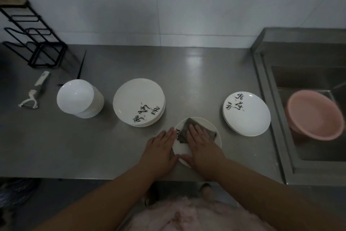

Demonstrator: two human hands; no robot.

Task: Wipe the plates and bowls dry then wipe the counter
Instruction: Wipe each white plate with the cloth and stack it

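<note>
i have the plate [198, 148] flat on the tabletop [196, 73] at the lower centre of the frame, close to the near edge, and i press the grey cloth [194, 131] onto it with my right hand [203, 146], its grip spread flat with straight fingers so the cloth covers more surface. my left hand [161, 150] lies with its grip spread too, fingers straight against the plate's left rim, i judge to stop it sliding under the wiping. one stack of plates [139, 102] sits left of centre and another [247, 113] to the right, probably sorted wiped from unwiped though i cannot tell which, with the stacked bowls [79, 98] further left.
</note>
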